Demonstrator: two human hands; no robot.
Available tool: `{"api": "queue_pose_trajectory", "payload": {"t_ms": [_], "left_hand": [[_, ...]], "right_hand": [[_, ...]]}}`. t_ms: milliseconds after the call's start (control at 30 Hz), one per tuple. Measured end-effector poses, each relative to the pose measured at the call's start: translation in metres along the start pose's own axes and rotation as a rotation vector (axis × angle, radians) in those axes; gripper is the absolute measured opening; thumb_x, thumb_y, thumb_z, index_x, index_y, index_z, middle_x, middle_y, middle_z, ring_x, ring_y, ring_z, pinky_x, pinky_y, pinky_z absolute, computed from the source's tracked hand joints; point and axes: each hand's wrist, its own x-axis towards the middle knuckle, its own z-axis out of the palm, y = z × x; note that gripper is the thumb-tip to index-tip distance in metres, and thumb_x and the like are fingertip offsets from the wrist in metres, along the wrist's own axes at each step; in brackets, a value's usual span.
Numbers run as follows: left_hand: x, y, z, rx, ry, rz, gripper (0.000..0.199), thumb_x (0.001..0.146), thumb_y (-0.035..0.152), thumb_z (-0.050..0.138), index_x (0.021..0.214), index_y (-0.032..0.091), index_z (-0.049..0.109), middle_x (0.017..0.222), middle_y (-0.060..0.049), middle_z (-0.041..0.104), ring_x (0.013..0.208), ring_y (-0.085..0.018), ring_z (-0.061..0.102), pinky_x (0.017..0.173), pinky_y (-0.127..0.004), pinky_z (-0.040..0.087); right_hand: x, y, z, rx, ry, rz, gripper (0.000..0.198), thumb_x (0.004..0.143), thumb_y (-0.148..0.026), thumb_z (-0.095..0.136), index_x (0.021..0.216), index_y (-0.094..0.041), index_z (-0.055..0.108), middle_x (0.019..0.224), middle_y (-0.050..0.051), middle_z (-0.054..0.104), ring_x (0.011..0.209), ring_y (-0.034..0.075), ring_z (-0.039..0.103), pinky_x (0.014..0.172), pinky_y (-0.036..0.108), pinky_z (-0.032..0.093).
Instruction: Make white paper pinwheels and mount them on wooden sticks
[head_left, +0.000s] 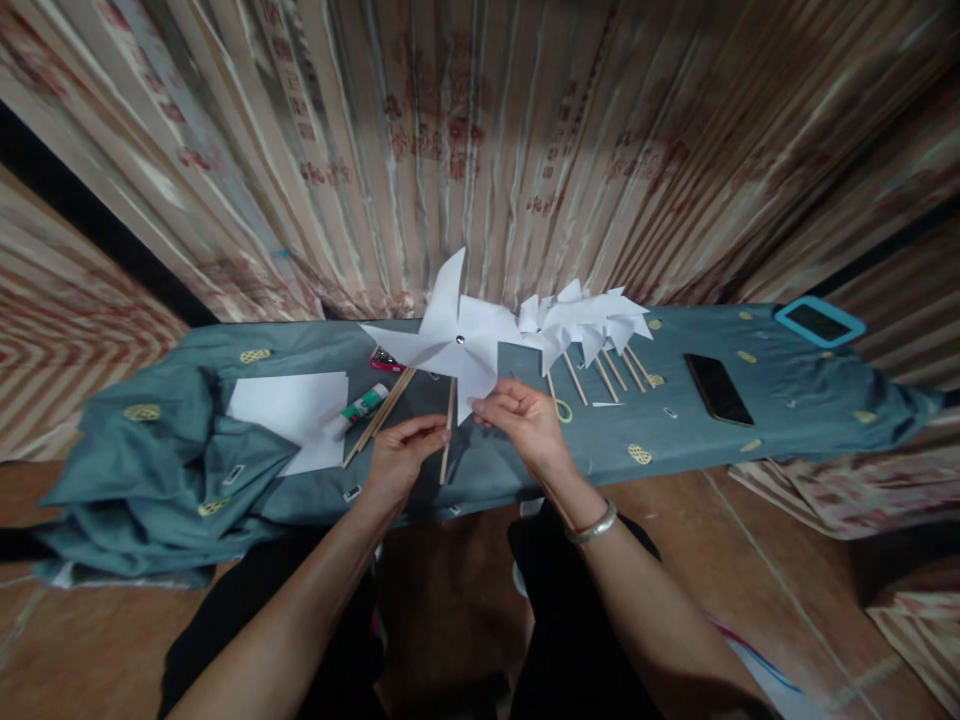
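Observation:
A white paper pinwheel (442,345) with a pin at its centre stands upright in front of me, its wooden stick (448,440) running down from behind the blades. My left hand (405,452) pinches that stick between thumb and fingers. With thumb and fingertips, my right hand (525,418) grips the tip of the lowest blade. To the right, several finished white pinwheels (592,325) on sticks lie overlapping in a row. On the left are loose wooden sticks (381,415), a green and white glue stick (365,402) and a small red box (385,360) of pins.
White paper sheets (300,400) lie at the left, partly under bunched cloth (180,450). A green scissors handle (563,410) peeks out below the pinwheels. Rightward lie a black phone (718,389) and a blue-framed device (820,322). A patterned curtain (450,150) hangs behind the cloth-covered table (600,450).

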Motion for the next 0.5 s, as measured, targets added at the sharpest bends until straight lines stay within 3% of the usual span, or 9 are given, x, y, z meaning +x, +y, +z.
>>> {"api": "queue_pose_trajectory", "payload": {"t_ms": [200, 500], "left_hand": [[-0.002, 0.000, 0.000, -0.012, -0.005, -0.012, 0.047, 0.038, 0.043, 0.090, 0.075, 0.017, 0.076, 0.074, -0.004, 0.074, 0.071, -0.018, 0.065, 0.080, -0.034, 0.051], [-0.002, 0.001, -0.001, -0.028, -0.021, -0.013, 0.046, 0.039, 0.041, 0.091, 0.075, 0.017, 0.077, 0.079, -0.006, 0.076, 0.078, -0.021, 0.067, 0.086, -0.037, 0.051]], "right_hand": [[0.002, 0.008, 0.005, -0.079, -0.042, -0.044, 0.037, 0.048, -0.042, 0.087, 0.061, -0.021, 0.059, 0.055, -0.004, 0.065, 0.053, 0.011, 0.057, 0.057, 0.024, 0.046], [-0.001, 0.014, 0.000, -0.328, 0.000, -0.189, 0.030, 0.067, -0.047, 0.076, 0.070, -0.019, 0.064, 0.059, -0.002, 0.068, 0.051, 0.011, 0.056, 0.050, 0.024, 0.040]]}}
